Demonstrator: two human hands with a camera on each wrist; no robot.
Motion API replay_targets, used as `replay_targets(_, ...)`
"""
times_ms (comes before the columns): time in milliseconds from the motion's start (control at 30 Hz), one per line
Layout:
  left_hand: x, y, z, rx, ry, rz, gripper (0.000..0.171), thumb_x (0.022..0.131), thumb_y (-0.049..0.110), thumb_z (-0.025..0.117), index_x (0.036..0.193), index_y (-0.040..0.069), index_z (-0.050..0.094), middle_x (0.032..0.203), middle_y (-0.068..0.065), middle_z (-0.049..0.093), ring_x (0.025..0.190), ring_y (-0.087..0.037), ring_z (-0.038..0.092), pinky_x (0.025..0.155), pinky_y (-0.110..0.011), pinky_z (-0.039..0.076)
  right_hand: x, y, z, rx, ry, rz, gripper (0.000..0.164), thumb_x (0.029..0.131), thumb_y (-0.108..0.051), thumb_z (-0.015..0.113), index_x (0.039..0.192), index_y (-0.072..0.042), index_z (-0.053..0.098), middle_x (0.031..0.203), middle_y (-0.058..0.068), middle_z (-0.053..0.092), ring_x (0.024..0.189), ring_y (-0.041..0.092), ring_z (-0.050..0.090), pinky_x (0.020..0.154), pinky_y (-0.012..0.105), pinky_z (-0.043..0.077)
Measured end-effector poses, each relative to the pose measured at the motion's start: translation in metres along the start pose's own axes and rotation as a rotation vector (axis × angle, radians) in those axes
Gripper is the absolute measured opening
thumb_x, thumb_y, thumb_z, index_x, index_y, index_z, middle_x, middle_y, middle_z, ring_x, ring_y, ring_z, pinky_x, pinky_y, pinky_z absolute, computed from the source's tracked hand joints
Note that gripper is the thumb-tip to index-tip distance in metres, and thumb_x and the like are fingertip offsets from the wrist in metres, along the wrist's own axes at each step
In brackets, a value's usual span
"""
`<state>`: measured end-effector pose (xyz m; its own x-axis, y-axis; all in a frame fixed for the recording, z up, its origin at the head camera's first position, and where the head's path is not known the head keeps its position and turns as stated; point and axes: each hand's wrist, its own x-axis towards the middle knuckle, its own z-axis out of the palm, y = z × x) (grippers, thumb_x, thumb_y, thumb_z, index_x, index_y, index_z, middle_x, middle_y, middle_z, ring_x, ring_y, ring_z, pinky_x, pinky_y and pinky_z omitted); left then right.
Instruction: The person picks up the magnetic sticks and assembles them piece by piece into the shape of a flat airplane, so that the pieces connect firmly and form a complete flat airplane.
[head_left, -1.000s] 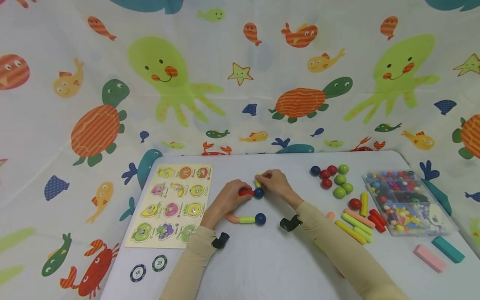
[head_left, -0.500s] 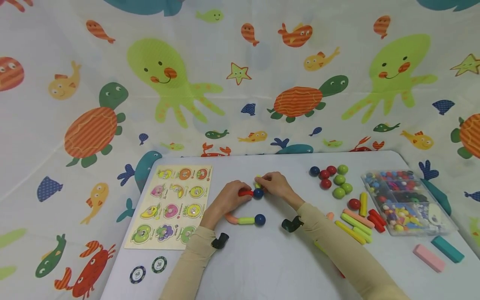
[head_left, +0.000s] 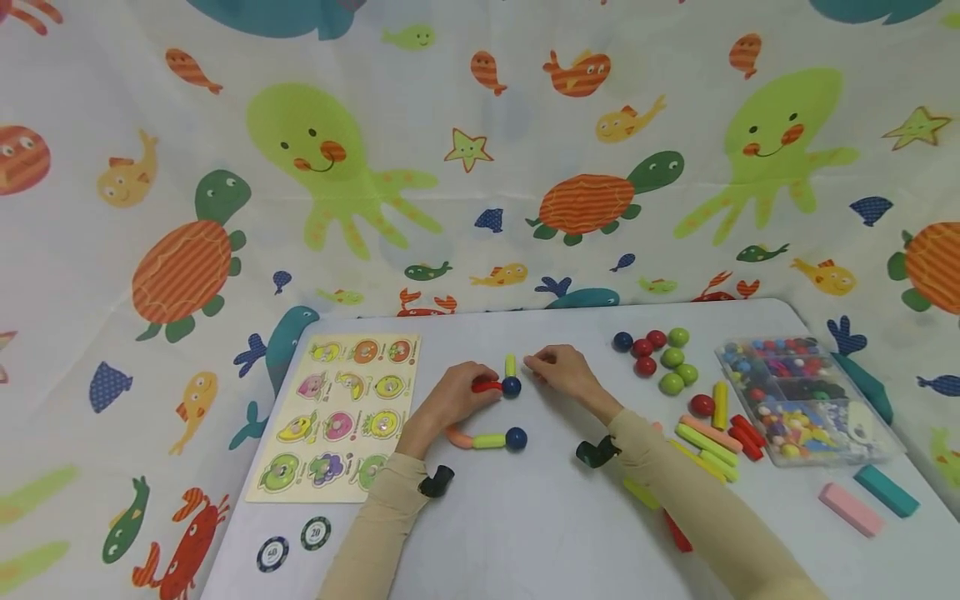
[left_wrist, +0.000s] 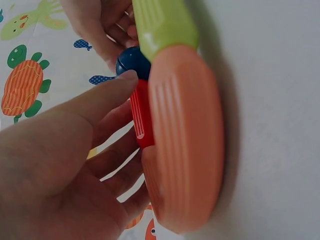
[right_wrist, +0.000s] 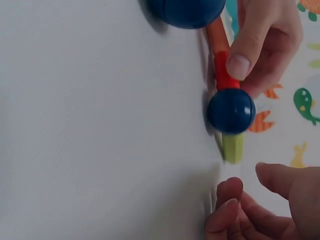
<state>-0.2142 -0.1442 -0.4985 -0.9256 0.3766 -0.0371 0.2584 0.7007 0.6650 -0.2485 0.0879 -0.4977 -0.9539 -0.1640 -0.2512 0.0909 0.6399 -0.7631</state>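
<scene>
My left hand (head_left: 456,393) pinches a red rod (left_wrist: 141,112) between thumb and fingers. The rod joins a dark blue ball (head_left: 511,387), and an orange piece follows at its other end. From the ball's far side a yellow-green rod (head_left: 510,365) sticks out. Just right of it is my right hand (head_left: 567,372), apart from the pieces; in the right wrist view its thumb and fingers hold nothing. Nearer on the table lies a joined chain: a curved orange piece (left_wrist: 185,140), a yellow-green rod (head_left: 489,441) and a second blue ball (head_left: 516,439).
A wooden fruit puzzle board (head_left: 411,357) lies at left, with two poker chips (head_left: 316,533) below it. Right of the hands are loose red, green and blue balls (head_left: 635,367), coloured rods (head_left: 707,443), a divided bead box (head_left: 810,400) and pink and teal blocks (head_left: 851,509).
My right hand has let go of the yellow-green rod and drawn back slightly to the right. The left hand keeps its hold on the red rod.
</scene>
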Motion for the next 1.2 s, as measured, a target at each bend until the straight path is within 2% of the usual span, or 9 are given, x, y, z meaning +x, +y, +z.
replay_targets(200,-0.001,-0.004,0.001,-0.023,0.015,0.008,0.035,0.095,0.029,0.073,0.124,0.009,0.07,0.116,-0.005,0.07,0.103,-0.018,0.06,0.096,-0.037,0.052,-0.009,0.023,-0.024,0.026,0.077,-0.041,0.035,0.1,-0.036,0.064,0.123,-0.009,0.067,0.1,0.01,0.071,0.084,0.022,0.063,0.072,0.026,0.051)
replay_targets(500,-0.001,-0.009,0.003,-0.045,0.035,-0.007,0.034,0.098,0.034,0.068,0.122,0.01,0.071,0.115,-0.004,0.071,0.105,-0.018,0.062,0.1,-0.039,0.051,-0.028,0.051,-0.066,0.026,0.271,-0.053,0.038,0.098,-0.034,0.067,0.126,-0.009,0.064,0.108,0.012,0.07,0.088,0.025,0.067,0.072,0.027,0.051)
replay_targets(833,0.003,-0.009,0.003,-0.071,0.052,-0.019,0.031,0.099,0.029,0.067,0.121,0.008,0.071,0.109,-0.003,0.072,0.098,-0.017,0.061,0.095,-0.039,0.052,-0.047,0.077,-0.096,0.02,0.399,0.061,0.041,0.098,-0.036,0.067,0.128,-0.009,0.061,0.116,0.014,0.065,0.091,0.027,0.061,0.072,0.026,0.049)
replay_targets(1000,0.007,-0.007,0.004,-0.066,0.056,-0.017,0.029,0.099,0.027,0.067,0.12,0.008,0.071,0.104,-0.001,0.072,0.094,-0.014,0.06,0.091,-0.036,0.052,-0.055,0.087,-0.101,0.016,0.405,0.137,0.045,0.098,-0.035,0.067,0.132,-0.007,0.059,0.126,0.019,0.061,0.101,0.031,0.055,0.076,0.029,0.045)
replay_targets(1100,0.009,-0.006,0.004,-0.064,0.06,-0.009,0.027,0.099,0.026,0.067,0.12,0.009,0.071,0.103,0.0,0.072,0.093,-0.013,0.06,0.09,-0.035,0.052,-0.058,0.09,-0.103,0.003,0.402,0.129,0.046,0.098,-0.031,0.068,0.133,-0.004,0.058,0.129,0.022,0.06,0.1,0.032,0.057,0.075,0.029,0.048)
replay_targets(1200,0.01,-0.003,0.005,-0.073,0.06,-0.005,0.027,0.099,0.026,0.067,0.12,0.009,0.071,0.103,-0.001,0.071,0.093,-0.014,0.061,0.09,-0.035,0.052,-0.06,0.091,-0.104,-0.016,0.397,0.113,0.045,0.097,-0.029,0.069,0.131,-0.002,0.058,0.126,0.023,0.061,0.093,0.029,0.06,0.07,0.027,0.05)
